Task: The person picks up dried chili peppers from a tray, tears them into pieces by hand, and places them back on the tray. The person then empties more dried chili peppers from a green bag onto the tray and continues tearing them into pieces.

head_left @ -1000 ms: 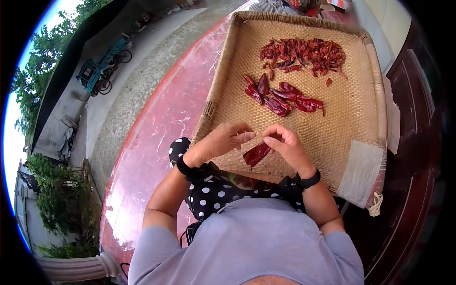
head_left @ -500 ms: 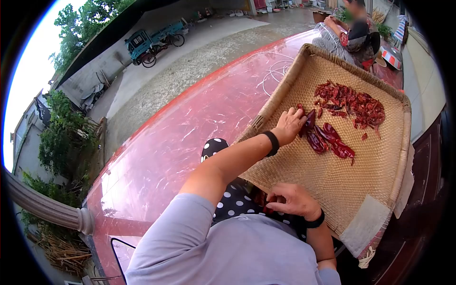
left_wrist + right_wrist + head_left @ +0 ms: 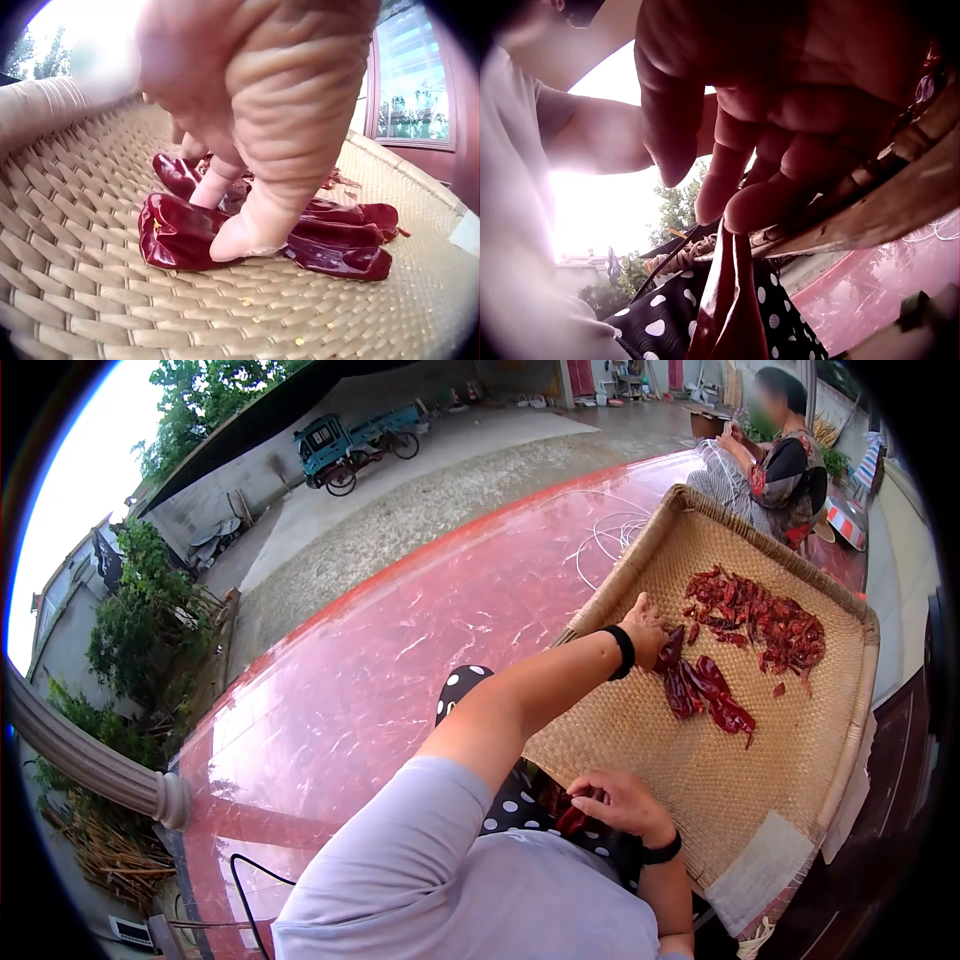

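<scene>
My left hand (image 3: 645, 632) reaches to the near-left side of a shallow woven tray (image 3: 620, 730). In the left wrist view its thumb and fingers pinch a glossy dark red chili pepper (image 3: 169, 236) lying on the weave. More whole chili peppers (image 3: 715, 690) lie just to its right. Low by my lap, at the tray's near edge, my right hand (image 3: 625, 802) holds another chili pepper (image 3: 739, 322) by its top between the fingertips; it hangs down in the right wrist view, with the thumb apart. Beneath this hand are more red peppers (image 3: 560, 807), partly hidden.
A heap of shrivelled red chili pieces (image 3: 755, 615) covers the tray's far part. A pale patch (image 3: 765, 865) lines the near-right corner. Another person (image 3: 775, 465) sits beyond the tray. White cord (image 3: 605, 545) lies coiled on the shiny red floor (image 3: 400, 670).
My left hand has gone from beside the right hand over the near edge out to the peppers in the tray. My right hand has dropped toward my lap. The head view has swung left.
</scene>
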The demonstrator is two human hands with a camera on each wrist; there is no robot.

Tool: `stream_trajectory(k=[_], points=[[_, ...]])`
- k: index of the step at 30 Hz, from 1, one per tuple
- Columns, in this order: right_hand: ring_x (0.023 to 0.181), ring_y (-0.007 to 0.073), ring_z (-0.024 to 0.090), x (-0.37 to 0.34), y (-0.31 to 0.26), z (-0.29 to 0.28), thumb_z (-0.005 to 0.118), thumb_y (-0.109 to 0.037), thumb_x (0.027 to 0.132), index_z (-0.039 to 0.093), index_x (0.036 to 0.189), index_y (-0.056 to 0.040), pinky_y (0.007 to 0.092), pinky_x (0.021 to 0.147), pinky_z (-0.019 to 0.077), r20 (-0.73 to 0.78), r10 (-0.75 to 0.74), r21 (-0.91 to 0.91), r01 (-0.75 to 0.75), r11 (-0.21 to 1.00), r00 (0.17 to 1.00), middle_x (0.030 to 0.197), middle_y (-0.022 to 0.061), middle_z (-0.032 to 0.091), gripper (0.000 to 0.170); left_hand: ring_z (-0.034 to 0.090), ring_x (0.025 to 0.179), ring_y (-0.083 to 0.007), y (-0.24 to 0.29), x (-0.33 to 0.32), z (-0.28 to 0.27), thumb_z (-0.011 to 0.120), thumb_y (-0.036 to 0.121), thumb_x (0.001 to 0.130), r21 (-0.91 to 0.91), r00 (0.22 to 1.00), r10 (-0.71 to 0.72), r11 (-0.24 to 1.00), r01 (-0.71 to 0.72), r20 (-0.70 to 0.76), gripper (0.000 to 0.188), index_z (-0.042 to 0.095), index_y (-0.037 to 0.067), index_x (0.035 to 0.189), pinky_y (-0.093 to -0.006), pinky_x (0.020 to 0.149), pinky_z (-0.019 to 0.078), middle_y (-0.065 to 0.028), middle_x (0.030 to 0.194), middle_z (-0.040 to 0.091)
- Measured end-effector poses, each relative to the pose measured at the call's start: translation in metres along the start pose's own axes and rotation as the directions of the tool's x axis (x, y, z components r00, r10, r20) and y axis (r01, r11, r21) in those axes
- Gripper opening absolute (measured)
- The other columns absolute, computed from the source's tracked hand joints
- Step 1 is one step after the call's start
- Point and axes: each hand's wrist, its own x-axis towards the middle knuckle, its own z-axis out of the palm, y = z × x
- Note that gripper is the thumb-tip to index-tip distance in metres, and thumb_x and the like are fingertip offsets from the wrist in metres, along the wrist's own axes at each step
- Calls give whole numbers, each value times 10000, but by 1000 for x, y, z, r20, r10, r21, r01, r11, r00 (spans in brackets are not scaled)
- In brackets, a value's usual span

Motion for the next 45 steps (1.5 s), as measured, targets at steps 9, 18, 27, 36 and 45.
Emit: stream_trajectory(k=[9,18,27,36,45], points=[[722,108,588,-1,19,3,628,-132,966,623,1087,-13,249,655,493,-615,-37,-12,38,999,787,1014,45,645,169,632,987,-302,18,-50,-17,723,263,765,-378,985,-159,918,123,-65,319,681,111,1042,-426,761,483,-124,1026,650],[1141,165,525,-3,41,-15,580,-221,1023,479,1378,-15,292,926,460,-846,106,220,162,962,522,1274,88,554,423,618,919,-342,80,-145,-36,794,249,726,-900,990,-41,423,-106,-136,360,601,41,948,-434,757,499,-165,951,618],[1077,167,556,-2,36,-8,622,-105,980,511,1294,-7,307,967,453,-697,112,297,143,944,708,1180,69,576,347,577,861,-292,84,-186,-21,771,154,779,-989,960,-245,85,-119,-137,309,541,-2,916,-394,735,491,-151,914,583],[961,156,567,-11,39,-8,669,-32,890,588,1085,-16,299,877,481,-647,86,271,123,955,758,1078,58,590,212,593,853,-269,90,-203,-4,738,211,882,-975,812,-545,187,-123,-207,307,544,-6,982,-383,736,483,-152,918,604],[866,320,655,1,-17,18,788,-55,707,684,942,-51,384,726,537,-54,-160,-337,133,932,986,957,131,640,256,613,862,-237,82,-205,5,659,34,839,-982,801,-573,166,-94,-174,305,549,5,1122,-358,770,503,-131,937,614]])
